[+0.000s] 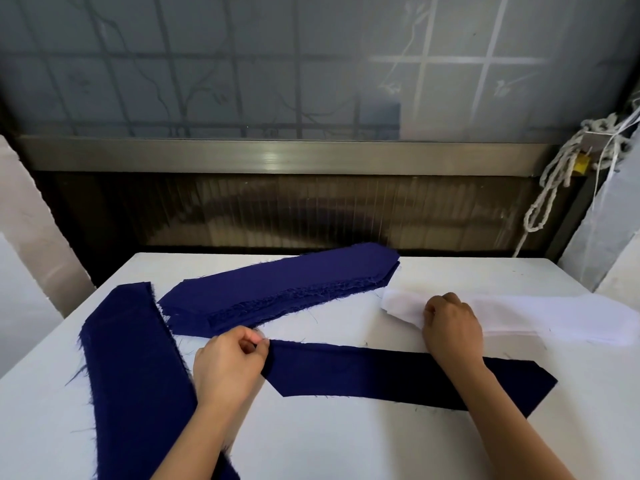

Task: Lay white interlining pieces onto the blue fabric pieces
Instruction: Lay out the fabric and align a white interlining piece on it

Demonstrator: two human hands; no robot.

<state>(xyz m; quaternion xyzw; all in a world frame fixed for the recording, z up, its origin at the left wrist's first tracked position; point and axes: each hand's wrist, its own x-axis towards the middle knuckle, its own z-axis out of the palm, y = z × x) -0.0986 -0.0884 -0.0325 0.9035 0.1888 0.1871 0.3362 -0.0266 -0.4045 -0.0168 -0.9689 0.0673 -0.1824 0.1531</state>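
White worktop (346,445) below a frosted window (242,64). A navy fabric piece (363,372) lies lower centre, left hand (228,365) pinching its left end; right hand (450,327) grips stacked white interlining (554,320) at centre right.

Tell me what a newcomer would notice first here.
Dark blue fabric stands out on the white table: a back stack, a left strip, and a single piece in front. The left hand pinches its left end; the right hand grips the white interlining at right.

The left hand (227,368) and right hand (453,329) are bare, forearms likewise.
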